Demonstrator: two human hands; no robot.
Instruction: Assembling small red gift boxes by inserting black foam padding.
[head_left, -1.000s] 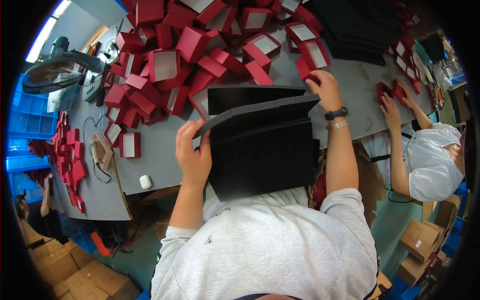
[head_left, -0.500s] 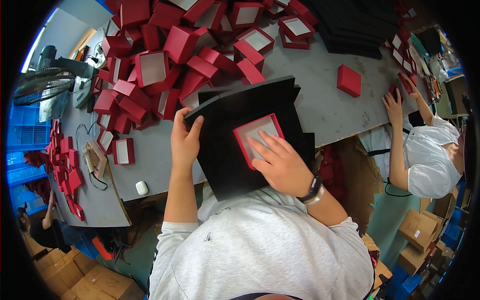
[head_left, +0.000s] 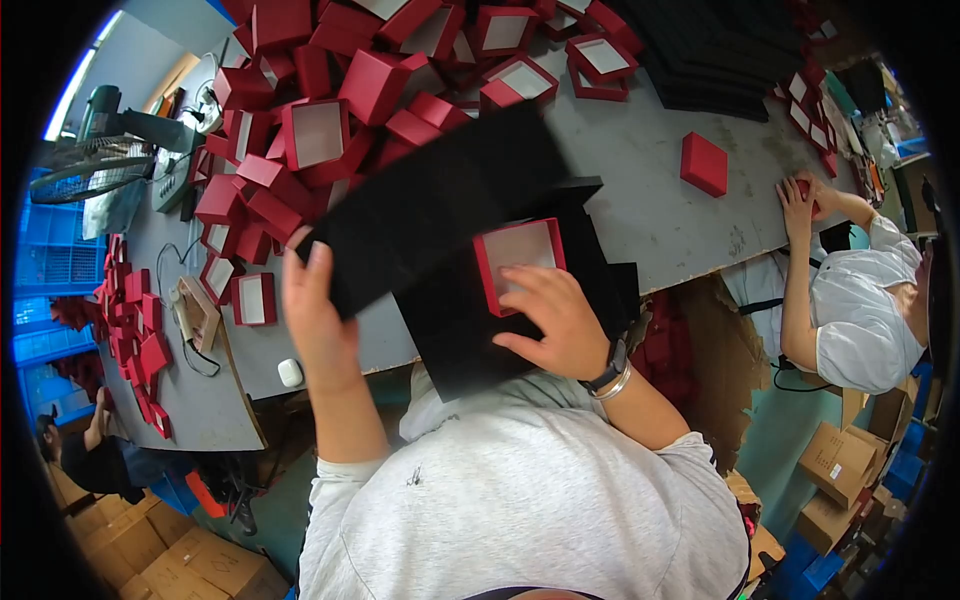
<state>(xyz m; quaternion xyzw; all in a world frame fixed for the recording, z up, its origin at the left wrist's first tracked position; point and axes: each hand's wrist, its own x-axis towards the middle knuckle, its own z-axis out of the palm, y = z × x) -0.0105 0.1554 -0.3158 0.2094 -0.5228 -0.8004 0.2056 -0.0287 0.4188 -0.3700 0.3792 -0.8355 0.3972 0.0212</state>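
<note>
My left hand (head_left: 322, 325) grips the lower left corner of a black foam-like sheet (head_left: 450, 195), which is tilted up and blurred by motion. Beneath it, several more black sheets (head_left: 440, 345) lie stacked at the table edge in front of my body. On that stack rests a red box part (head_left: 519, 250) with a white inside, its open side up. My right hand (head_left: 562, 325) is at the box's near right side, fingers reaching over its inside and thumb held apart. Whether the fingertips press on the box is hard to see.
A large heap of red boxes (head_left: 371, 85) covers the far left of the table. More black sheets (head_left: 700, 55) are stacked at the far right, near a single red box (head_left: 704, 164). A fan (head_left: 110, 150) stands left. At right, a co-worker's hands (head_left: 803, 198) handle a red box.
My left hand has moved left and toward me, lifting the black sheet off the stack and swinging it leftward. My right hand has drawn slightly back over the box.
</note>
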